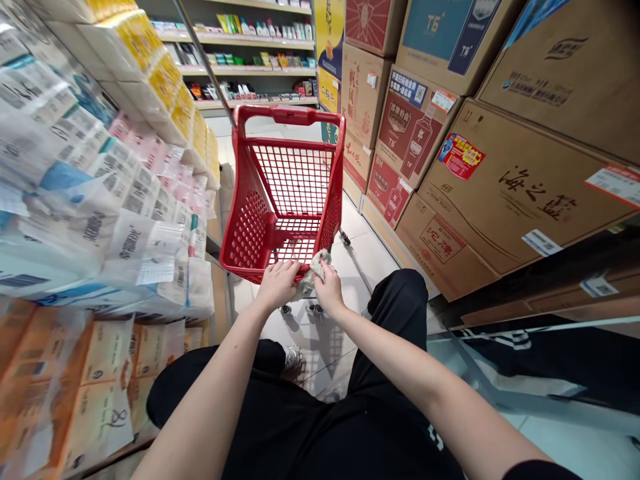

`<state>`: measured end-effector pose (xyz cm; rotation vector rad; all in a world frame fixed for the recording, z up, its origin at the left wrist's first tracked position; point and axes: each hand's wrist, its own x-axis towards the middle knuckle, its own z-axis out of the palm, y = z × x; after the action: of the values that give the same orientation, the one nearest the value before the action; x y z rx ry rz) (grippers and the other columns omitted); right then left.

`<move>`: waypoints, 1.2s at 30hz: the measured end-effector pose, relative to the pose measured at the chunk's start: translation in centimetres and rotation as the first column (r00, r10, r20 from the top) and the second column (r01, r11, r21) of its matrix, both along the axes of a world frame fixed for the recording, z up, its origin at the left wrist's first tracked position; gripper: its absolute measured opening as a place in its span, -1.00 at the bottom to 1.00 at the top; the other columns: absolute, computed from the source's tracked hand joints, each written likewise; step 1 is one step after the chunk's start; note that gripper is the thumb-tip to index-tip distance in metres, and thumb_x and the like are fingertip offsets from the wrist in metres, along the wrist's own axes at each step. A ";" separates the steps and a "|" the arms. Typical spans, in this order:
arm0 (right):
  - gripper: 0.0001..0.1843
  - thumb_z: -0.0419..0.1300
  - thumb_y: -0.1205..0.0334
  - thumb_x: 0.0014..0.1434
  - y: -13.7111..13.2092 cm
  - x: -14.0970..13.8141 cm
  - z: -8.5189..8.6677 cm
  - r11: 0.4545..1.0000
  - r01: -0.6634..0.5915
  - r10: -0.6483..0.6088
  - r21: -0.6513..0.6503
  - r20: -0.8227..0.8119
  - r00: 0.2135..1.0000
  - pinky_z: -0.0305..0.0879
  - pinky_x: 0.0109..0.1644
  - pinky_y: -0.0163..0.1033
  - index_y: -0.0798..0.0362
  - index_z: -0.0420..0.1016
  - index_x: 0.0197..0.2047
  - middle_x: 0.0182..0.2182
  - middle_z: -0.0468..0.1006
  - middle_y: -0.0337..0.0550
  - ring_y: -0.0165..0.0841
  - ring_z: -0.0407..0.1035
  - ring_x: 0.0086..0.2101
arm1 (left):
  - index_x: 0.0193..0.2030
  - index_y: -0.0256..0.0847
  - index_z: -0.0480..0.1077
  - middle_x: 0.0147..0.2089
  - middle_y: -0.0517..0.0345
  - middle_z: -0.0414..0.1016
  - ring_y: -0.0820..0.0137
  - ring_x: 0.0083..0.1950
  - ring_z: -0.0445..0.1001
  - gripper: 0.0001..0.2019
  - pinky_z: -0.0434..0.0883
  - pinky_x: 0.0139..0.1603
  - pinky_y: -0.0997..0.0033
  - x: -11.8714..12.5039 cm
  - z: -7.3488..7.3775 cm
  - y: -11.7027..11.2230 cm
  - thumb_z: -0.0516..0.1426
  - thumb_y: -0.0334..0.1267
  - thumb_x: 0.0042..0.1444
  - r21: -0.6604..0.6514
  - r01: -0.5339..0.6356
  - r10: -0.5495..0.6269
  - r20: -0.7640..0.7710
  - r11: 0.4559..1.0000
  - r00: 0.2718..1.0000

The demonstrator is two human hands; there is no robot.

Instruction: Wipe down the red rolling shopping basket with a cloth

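Note:
A red plastic shopping cart [280,200] stands in the aisle right in front of me, its basket empty. My left hand [277,283] rests on the cart's near rim with the fingers curled over it. My right hand [327,288] sits beside it, closed on a crumpled grey-white cloth [313,270] pressed against the same rim. My legs in black trousers show below, one knee raised at the right.
Packs of tissue and paper goods [100,187] fill the shelves on the left. Stacked brown and red cardboard cartons [500,193] line the right side. Shelves of small goods [250,53] close the aisle's far end. White floor tiles [365,253] run beside the cart.

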<state>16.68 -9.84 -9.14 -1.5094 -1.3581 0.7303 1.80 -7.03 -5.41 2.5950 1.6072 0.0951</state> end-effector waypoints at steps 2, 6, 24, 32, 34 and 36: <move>-0.51 0.05 0.39 0.10 -0.3 0.8 -1.1 0.999 0.022 -0.023 -0.042 -0.035 0.999 0.22 0.12 -0.22 0.11 0.37 0.13 -0.01 0.48 0.01 -0.28 0.36 0.00 | 0.02 -0.10 0.26 0.00 0.02 0.39 0.19 0.06 0.28 -0.59 0.17 0.03 0.17 -0.1 0.0 0.0 -0.04 -0.39 -0.02 -0.007 0.003 -0.003 0.001 1.000 1.000; -0.61 0.06 0.35 0.09 0.1 3.2 -2.4 0.986 0.087 -0.097 -0.140 -0.067 0.993 0.30 0.01 -0.20 0.08 0.46 0.00 -0.17 0.57 -0.08 -0.29 0.43 -0.13 | 0.06 -0.08 0.26 0.03 0.03 0.38 0.19 0.10 0.26 -0.51 0.14 0.08 0.15 -0.2 0.1 0.2 -0.04 -0.43 -0.07 -0.032 0.007 -0.006 0.015 0.999 1.000; -0.71 0.06 0.30 0.20 0.9 1.4 -4.6 0.997 -0.063 0.063 -0.048 -0.001 0.998 0.27 0.05 -0.24 0.09 0.47 -0.03 -0.11 0.53 -0.04 -0.30 0.42 -0.09 | 0.16 -0.06 0.20 0.00 0.03 0.36 0.16 0.06 0.26 -0.45 0.15 0.06 0.16 0.9 -0.1 1.1 -0.01 -0.32 -0.05 -0.006 -0.017 0.017 -0.011 1.000 1.000; -0.61 -0.04 0.33 0.23 1.5 1.0 -5.5 0.999 -0.042 0.043 -0.014 0.071 0.997 0.19 0.16 -0.21 0.12 0.41 0.08 0.03 0.43 0.05 -0.28 0.30 0.06 | 0.16 -0.08 0.19 -0.02 0.04 0.37 0.15 0.04 0.28 -0.45 0.15 0.05 0.14 1.5 -0.2 1.5 0.00 -0.29 -0.06 -0.007 -0.022 0.022 -0.001 1.000 1.000; -0.62 -0.01 0.37 0.20 2.2 1.2 -6.4 0.989 -0.036 0.041 -0.146 0.031 0.999 0.19 0.15 -0.20 0.15 0.43 0.05 0.00 0.46 0.05 -0.27 0.34 0.03 | 0.16 -0.06 0.18 -0.02 0.05 0.37 0.17 0.04 0.28 -0.44 0.14 0.06 0.15 1.7 -0.2 1.7 0.00 -0.29 -0.06 -0.017 -0.025 0.025 0.005 1.000 1.000; -0.64 0.02 0.40 0.15 3.1 1.4 -7.0 0.959 -0.026 0.013 -0.283 -0.046 0.999 0.19 0.15 -0.20 0.16 0.46 0.00 -0.05 0.50 0.04 -0.27 0.37 -0.01 | 0.16 -0.06 0.18 -0.02 0.07 0.37 0.17 0.05 0.28 -0.44 0.14 0.06 0.15 1.7 -0.2 1.8 0.01 -0.29 -0.07 -0.022 -0.027 0.027 0.008 0.999 1.000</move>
<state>18.08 -6.71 -16.18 -1.6932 -1.2765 0.9990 3.51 -5.26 -5.64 2.5538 1.6312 0.0900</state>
